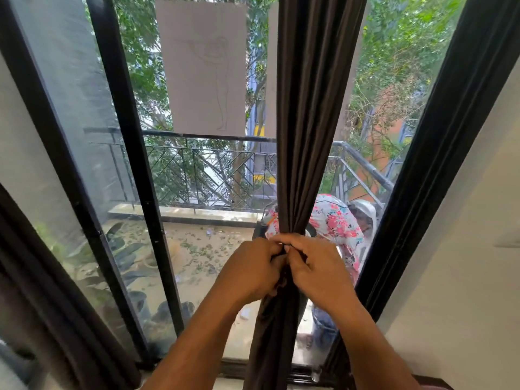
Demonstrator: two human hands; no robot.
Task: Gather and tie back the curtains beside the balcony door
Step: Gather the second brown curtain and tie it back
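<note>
Both hands met at the pinched waist of one dark brown curtain [309, 108], centre-right of the view, in front of the balcony door glass [213, 170]. Left hand [250, 268] had fingers curled tight, thumb & forefinger pinching sthg dark at the gather, prob. a tie band, too small to tell. Right hand [315, 268] likewise curled, fingertips pressed up against the left's, knuckles facing the camera, clamped on the same bunch of fabric. No gap betw. the two hands; they touched at the fingertips.

Curtain hung full-height from the top, gathered into narrow folds at the hands, then spread a bit again below toward the floor track.

Counts: 2 hands, 1 gathered curtain, a 2nd dark curtain edge [33, 291] at near left. 2 pale sheets on the glass, the left sheet [202, 68] w/ a faint line drawing. Outside: 1 railing [202, 175], floral cloth [337, 223] far right behind the curtain, leaves scattered on the balcony floor.
</note>
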